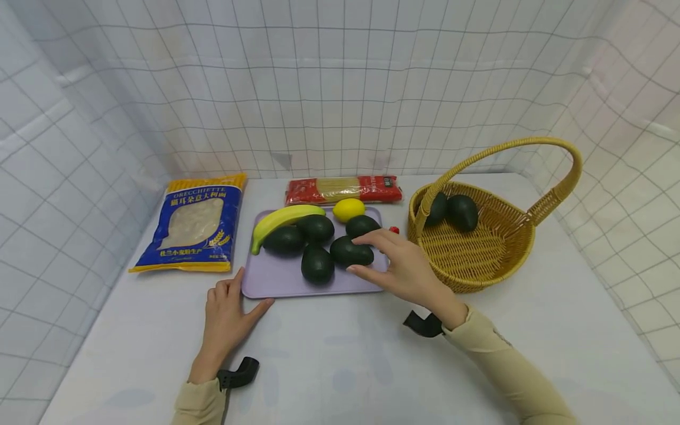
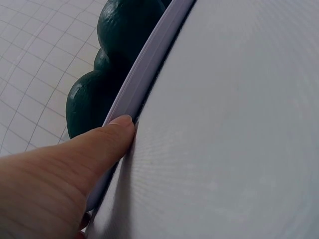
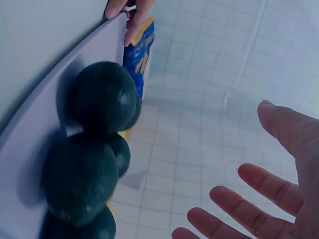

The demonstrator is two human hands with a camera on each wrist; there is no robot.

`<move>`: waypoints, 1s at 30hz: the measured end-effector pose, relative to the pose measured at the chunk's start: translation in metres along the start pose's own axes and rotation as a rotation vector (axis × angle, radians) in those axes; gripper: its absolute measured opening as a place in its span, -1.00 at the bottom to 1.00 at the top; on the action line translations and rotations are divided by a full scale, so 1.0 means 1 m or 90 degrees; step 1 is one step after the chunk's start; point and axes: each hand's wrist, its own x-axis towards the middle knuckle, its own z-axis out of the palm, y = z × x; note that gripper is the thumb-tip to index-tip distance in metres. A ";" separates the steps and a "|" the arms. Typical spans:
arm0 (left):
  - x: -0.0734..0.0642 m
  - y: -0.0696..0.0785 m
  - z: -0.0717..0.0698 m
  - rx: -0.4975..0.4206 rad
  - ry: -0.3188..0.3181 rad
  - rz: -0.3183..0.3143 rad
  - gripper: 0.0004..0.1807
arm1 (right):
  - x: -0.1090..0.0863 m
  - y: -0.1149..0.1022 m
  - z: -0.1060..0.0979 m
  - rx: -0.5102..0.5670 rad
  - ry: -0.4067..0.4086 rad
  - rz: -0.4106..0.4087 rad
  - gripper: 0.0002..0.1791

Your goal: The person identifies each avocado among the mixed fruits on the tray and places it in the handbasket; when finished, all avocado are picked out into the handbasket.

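My left hand (image 1: 225, 316) rests at the near left corner of a lilac tray (image 1: 273, 282), thumb against its front edge, another finger along its left side. In the left wrist view the straight thumb (image 2: 94, 154) touches the rim. Several dark green avocados lie on the tray, with a banana (image 1: 281, 219) and a lemon (image 1: 348, 209) behind them. Over the tray's right side, my right hand (image 1: 406, 268) is spread, thumb and fingers apart around the end of an avocado (image 1: 347, 252). The right wrist view shows that hand's fingers (image 3: 249, 211) holding nothing.
A wicker basket (image 1: 504, 260) with a tall handle stands right of the tray, two avocados (image 1: 463, 213) inside. A blue orecchiette bag (image 1: 193, 224) lies at left. Behind the tray is a red spaghetti packet (image 1: 342, 190). A small red object (image 1: 394, 230) sits beside the basket.
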 end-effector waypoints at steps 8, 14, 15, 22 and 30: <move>0.002 0.002 -0.001 0.001 0.008 0.016 -0.01 | 0.013 0.000 0.033 0.031 -0.047 0.045 -0.40; 0.002 0.001 -0.001 0.005 0.010 0.016 -0.01 | 0.021 -0.001 0.055 0.025 -0.083 0.078 -0.37; 0.001 0.001 -0.001 0.006 0.008 0.013 -0.01 | 0.023 -0.001 0.059 0.024 -0.090 0.082 -0.36; 0.001 0.001 -0.001 0.014 -0.014 -0.009 0.00 | 0.028 -0.004 0.076 0.016 -0.137 0.119 -0.36; 0.001 0.002 -0.001 0.019 -0.015 -0.008 0.00 | 0.030 -0.005 0.091 -0.019 -0.181 0.133 -0.30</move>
